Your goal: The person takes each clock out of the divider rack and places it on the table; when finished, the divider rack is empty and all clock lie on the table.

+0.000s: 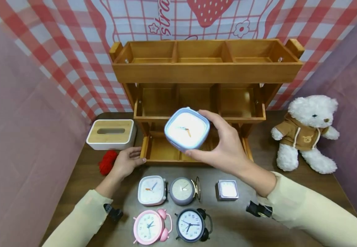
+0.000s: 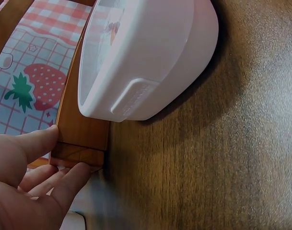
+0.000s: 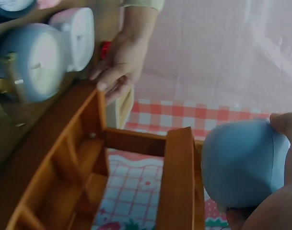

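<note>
My right hand (image 1: 227, 147) holds a blue alarm clock (image 1: 187, 128) between thumb and fingers, in front of the three-tier wooden shelf (image 1: 207, 73). Its white face, with an orange hand, is turned up toward the head view. From the right wrist, only the smooth blue back of the clock (image 3: 241, 160) shows. My left hand (image 1: 127, 161) grips the front left corner of the shelf's lowest tier. In the left wrist view, its thumb and fingers lie on either side of that wooden corner (image 2: 77, 154). Beside it stands a white clock (image 2: 146, 62).
On the table are a white square clock (image 1: 151, 190), a grey clock with a gold ring (image 1: 182, 190), a small square clock (image 1: 227, 189), a pink alarm clock (image 1: 149, 227) and a black one (image 1: 190, 225). Around them sit a tissue box (image 1: 111, 133), red yarn (image 1: 107, 162) and a teddy bear (image 1: 308, 133).
</note>
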Tool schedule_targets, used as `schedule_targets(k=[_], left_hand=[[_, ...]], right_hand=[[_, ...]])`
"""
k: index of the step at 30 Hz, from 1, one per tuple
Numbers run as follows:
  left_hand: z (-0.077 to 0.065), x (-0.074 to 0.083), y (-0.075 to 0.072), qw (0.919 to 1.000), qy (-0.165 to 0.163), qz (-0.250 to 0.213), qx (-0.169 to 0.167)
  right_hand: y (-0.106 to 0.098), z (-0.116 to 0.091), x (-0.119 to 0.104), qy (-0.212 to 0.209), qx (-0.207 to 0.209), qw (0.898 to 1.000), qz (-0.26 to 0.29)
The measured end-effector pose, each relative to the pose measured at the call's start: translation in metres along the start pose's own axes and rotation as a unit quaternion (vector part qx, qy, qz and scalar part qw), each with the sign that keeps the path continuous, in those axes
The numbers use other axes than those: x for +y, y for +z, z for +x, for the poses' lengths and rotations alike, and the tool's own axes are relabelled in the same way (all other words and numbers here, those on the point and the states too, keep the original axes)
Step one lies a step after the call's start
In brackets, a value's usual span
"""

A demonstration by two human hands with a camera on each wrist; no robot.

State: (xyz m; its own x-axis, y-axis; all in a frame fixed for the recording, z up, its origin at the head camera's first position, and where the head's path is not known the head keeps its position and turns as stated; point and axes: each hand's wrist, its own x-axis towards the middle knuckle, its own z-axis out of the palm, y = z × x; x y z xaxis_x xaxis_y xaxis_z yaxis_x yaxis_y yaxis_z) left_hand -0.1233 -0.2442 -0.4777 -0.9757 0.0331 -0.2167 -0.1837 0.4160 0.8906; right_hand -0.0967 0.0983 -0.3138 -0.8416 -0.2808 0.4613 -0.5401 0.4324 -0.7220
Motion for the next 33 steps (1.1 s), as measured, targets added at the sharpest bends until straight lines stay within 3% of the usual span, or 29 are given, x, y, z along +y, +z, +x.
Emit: schedule_targets(k=[7,14,21,27,33], left_hand=[[-0.002,0.003,0.0,1.0,-0.003,-0.001,0.0],[-0.002,0.003,0.001,1.0,-0.002,-0.008,-0.001],[-0.003,0.003,0.001,1.0,0.0,-0.003,0.0],[0.0,0.001,0.002,1.0,0.003,-0.001,0.004],[-0.001,0.0,0.003,0.9999,0.002,-0.005,0.012]], right_hand=[[-0.026,-0.04,0.021,-0.015,-0.063,0.998,-0.022],[-0.048,-0.078,0.044,0.003,-0.092,0.996,0.009],[-0.068,-0.119,0.07,-0.025,-0.13,0.991,0.032],[-0.075,-0.156,0.09,-0.037,-0.154,0.987,0.037],[-0.069,-0.189,0.106,-0.04,-0.182,0.981,0.053]])
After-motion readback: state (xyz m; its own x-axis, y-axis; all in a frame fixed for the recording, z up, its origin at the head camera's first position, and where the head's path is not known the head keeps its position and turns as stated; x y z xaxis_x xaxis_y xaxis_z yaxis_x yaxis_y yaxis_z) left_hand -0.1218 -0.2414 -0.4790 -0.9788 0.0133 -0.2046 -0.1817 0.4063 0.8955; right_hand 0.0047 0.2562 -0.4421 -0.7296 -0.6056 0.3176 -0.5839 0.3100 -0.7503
